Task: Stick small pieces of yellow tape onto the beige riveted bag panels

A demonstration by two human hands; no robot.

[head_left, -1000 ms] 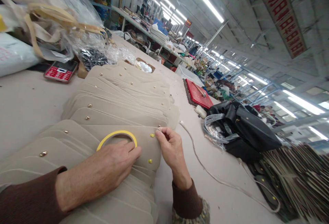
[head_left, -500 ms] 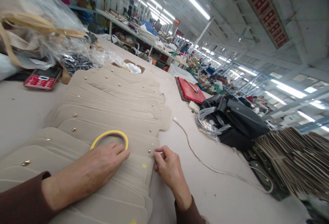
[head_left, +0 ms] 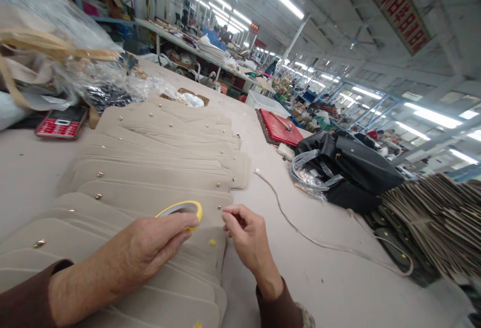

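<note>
A roll of yellow tape [head_left: 199, 210] is gripped in my left hand [head_left: 154, 242], tilted up off the panels under it. Those beige panels [head_left: 158, 173] overlap in a long row, with small gold-coloured studs near their ends. My right hand [head_left: 246, 237] is pinched at the right edge of one panel, close to a stud [head_left: 219, 207]. What its fingertips hold, if anything, is hidden. Just below, a small yellow tape piece [head_left: 212, 242] sticks to a panel, and another yellow piece [head_left: 197, 324] shows at the bottom edge.
On the right lie a pale cord [head_left: 278, 202], a black bag [head_left: 349, 172] and a bundled stack of dark panels [head_left: 443, 217]. Farther back is a red board [head_left: 280, 127] with a hammer [head_left: 283, 124] on it. A red calculator [head_left: 62, 123] and plastic wrapping [head_left: 101, 82] lie at left.
My left hand has lifted and tipped the tape roll, shifting it slightly right. My right hand has moved a little up along the panel edge, still pinched.
</note>
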